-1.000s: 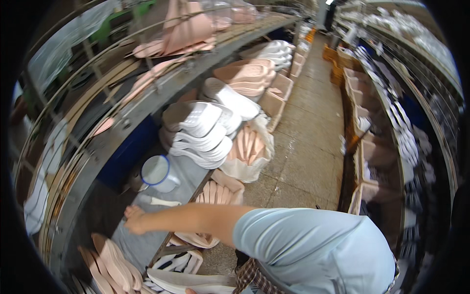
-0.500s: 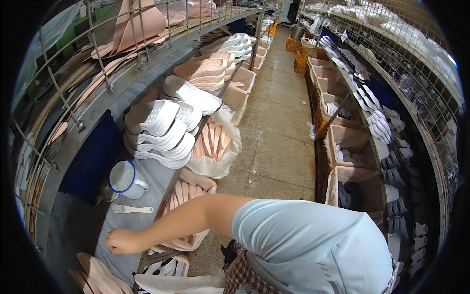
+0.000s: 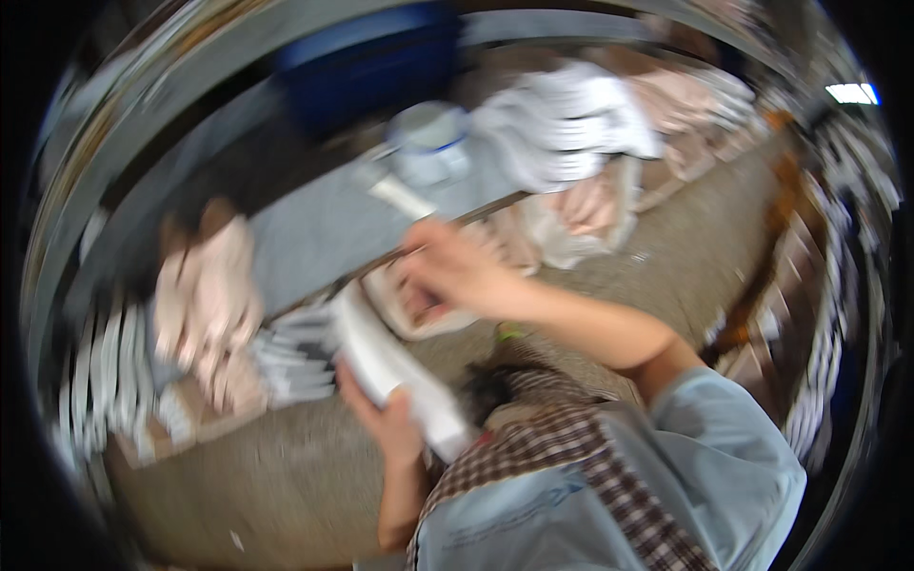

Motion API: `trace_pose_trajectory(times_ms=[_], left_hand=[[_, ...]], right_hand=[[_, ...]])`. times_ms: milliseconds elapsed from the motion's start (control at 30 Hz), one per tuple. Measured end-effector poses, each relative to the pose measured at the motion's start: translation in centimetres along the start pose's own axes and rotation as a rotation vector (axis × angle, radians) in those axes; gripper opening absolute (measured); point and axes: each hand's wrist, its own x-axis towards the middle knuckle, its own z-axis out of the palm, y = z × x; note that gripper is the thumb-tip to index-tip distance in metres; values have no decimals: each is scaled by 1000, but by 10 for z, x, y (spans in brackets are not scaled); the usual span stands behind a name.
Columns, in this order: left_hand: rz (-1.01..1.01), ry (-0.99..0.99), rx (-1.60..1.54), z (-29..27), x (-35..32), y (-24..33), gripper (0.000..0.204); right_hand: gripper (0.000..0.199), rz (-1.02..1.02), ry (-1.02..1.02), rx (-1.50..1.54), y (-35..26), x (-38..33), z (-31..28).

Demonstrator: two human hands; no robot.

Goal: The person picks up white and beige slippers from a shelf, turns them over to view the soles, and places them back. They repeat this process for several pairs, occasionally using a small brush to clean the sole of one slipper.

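A long white shoe sole (image 3: 395, 376) slants in front of my body, its lower end against my checked apron. My left hand (image 3: 388, 414) is shut on its near edge, thumb along the side. Beyond the sole's far end, my right hand (image 3: 452, 271) is raised near the bench edge, fingers curled together and blurred; whatever they hold does not show. A white-handled brush (image 3: 405, 197) lies on the grey bench just past that hand. Behind the brush stands a white mug with a blue rim (image 3: 428, 143).
Stacked white soles (image 3: 571, 119) and pink soles (image 3: 666, 95) fill the bench to the right. More pink soles (image 3: 211, 295) stand at the left, with white ones (image 3: 105, 381) beyond. Lined bins hang along the bench edge, including one with pink pieces (image 3: 590, 209). A blue bin (image 3: 367, 57) sits behind.
The view has swung toward the bench and is blurred. My right hand has left the bench top near the brush. My left hand has come into view, holding the white sole.
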Motion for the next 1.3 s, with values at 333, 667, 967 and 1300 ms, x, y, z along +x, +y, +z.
trace_pose_trajectory(times_ms=[333,667,967,1300], left_hand=[[212,-69,-259,15,12,48,81],[293,-64,-204,14,11,46,83],[304,-63,-240,17,8,47,81],[317,-67,-205,17,8,47,81]], right_hand=[[10,-128,-73,-318,-51,-25,40],[13,-237,-121,-674,-56,-15,47],[12,-192,-100,-657,-62,-17,45],[10,-82,-49,-531,-61,-16,45]])
